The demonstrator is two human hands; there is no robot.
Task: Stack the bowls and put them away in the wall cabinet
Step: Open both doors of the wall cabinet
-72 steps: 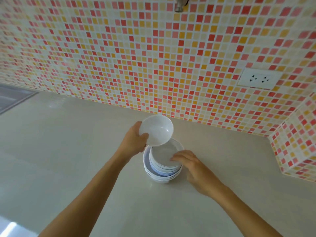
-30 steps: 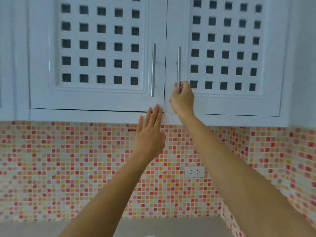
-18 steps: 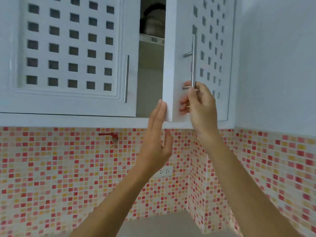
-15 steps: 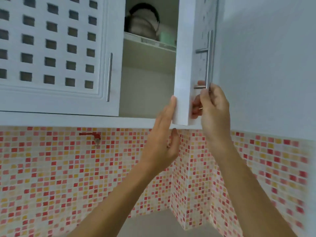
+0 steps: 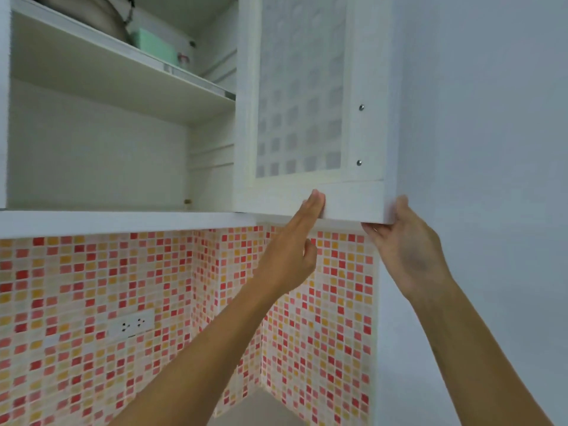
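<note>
The white wall cabinet (image 5: 98,155) stands open above me, its lower shelf bare. Its right door (image 5: 310,118) is swung wide, showing the inner side with a frosted lattice panel. My right hand (image 5: 402,250) grips the door's lower outer corner, fingers wrapped behind the edge. My left hand (image 5: 292,250) is flat with fingers together, fingertips touching the door's bottom rail. The bowls are out of view.
On the upper shelf sit a dark round pot (image 5: 92,10) and a mint-green box (image 5: 156,44). A red and orange mosaic backsplash (image 5: 92,287) carries a white socket (image 5: 130,325). A plain white wall (image 5: 479,149) lies right of the door. A sliver of countertop (image 5: 261,407) shows below.
The right door swung from shut to wide open. My right hand slid from the handle to the door's lower corner. My left hand followed along its bottom edge. Before that, I left the bowls.
</note>
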